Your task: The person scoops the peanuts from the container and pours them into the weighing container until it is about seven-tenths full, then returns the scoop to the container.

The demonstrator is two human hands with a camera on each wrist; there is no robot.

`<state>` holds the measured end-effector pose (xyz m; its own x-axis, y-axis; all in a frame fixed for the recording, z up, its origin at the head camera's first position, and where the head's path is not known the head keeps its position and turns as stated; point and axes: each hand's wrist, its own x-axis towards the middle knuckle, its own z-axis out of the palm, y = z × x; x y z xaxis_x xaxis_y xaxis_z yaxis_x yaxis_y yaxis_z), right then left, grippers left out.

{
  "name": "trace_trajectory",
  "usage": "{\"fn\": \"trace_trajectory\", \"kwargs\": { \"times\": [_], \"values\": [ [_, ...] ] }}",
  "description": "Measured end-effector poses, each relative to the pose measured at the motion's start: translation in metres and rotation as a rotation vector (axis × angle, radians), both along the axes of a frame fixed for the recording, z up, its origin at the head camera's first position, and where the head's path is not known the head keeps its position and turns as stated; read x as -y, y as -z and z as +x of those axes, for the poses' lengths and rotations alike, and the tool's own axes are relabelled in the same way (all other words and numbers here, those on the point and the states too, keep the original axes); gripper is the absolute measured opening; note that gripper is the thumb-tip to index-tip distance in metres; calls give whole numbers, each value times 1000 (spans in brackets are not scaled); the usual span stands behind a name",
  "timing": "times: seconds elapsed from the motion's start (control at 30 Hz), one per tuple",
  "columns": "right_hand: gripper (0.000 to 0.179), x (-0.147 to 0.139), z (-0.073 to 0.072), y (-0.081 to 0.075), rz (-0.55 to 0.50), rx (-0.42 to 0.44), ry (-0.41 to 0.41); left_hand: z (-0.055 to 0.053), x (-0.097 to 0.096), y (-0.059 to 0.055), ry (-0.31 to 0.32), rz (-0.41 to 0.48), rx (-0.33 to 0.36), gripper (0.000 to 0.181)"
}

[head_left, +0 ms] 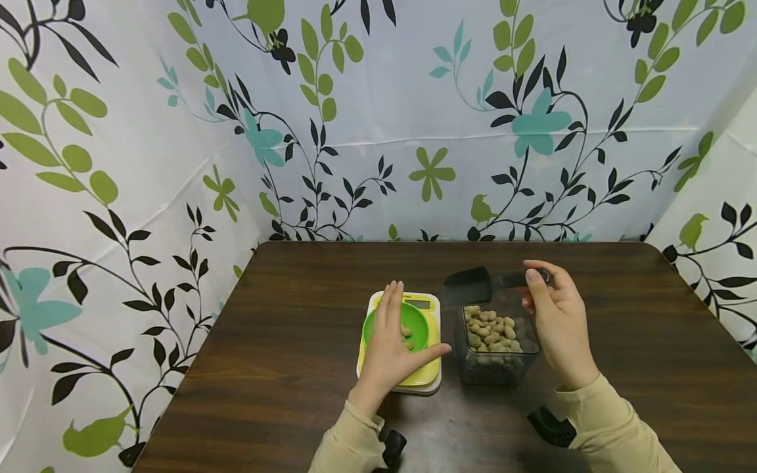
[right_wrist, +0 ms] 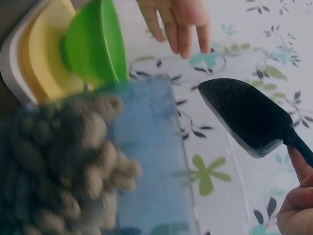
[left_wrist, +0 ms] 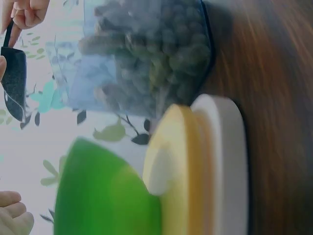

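Observation:
My right hand (head_left: 558, 322) grips the handle of a black scoop (head_left: 467, 287) over the back of a clear square container (head_left: 491, 376). Inside that container lies a heap of unshelled peanuts (head_left: 492, 334). In the right wrist view the scoop's hollow (right_wrist: 249, 115) shows no peanuts. My left hand (head_left: 387, 355) hovers with straight, spread fingers over a green bowl (head_left: 418, 318), hiding part of it. A few peanuts (head_left: 405, 332) show in the bowl, which sits on a yellow and white kitchen scale (head_left: 424, 376). The scale's display is too small to read.
Scale and container stand side by side on a dark brown wooden table (head_left: 284, 341), with a narrow gap between them. A white curtain (head_left: 390, 79) printed with leaves and birds hangs behind the table and at both sides. Black wrist devices (head_left: 551, 426) sit below both hands.

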<state>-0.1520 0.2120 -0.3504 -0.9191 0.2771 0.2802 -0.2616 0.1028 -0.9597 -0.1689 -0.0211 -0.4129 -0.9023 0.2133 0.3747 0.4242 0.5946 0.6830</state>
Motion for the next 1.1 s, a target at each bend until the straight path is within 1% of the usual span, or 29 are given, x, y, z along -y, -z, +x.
{"fn": "trace_trajectory", "kwargs": {
  "times": [0.17,0.27,0.37,0.43,0.47,0.53,0.67,0.7,0.8,0.97,1.1],
  "values": [
    [26,-18,0,-5,-35,-21,71,-1,-15,-11,70,-11,49,111],
    [24,-26,0,-5,-47,-20,106,-2,-25,-15,111,-25,50,112],
    [22,-34,1,-4,-23,1,138,-2,-34,-17,143,-43,46,113],
    [22,-38,2,-3,14,23,157,-1,-39,-18,160,-56,49,113],
    [22,-40,2,-2,43,32,162,-1,-42,-18,166,-65,43,113],
    [24,-44,3,0,107,50,174,0,-47,-18,184,-66,53,112],
    [28,-47,4,4,259,65,196,1,-57,-14,207,-62,94,108],
    [30,-47,4,5,292,66,202,1,-60,-13,210,-58,116,106],
    [31,-47,4,7,389,61,212,1,-66,-8,209,-73,144,105],
    [31,-47,4,12,463,70,201,2,-71,-2,204,-71,171,106],
    [32,-45,3,16,524,87,209,3,-75,1,205,-68,192,105]
  ]
}}
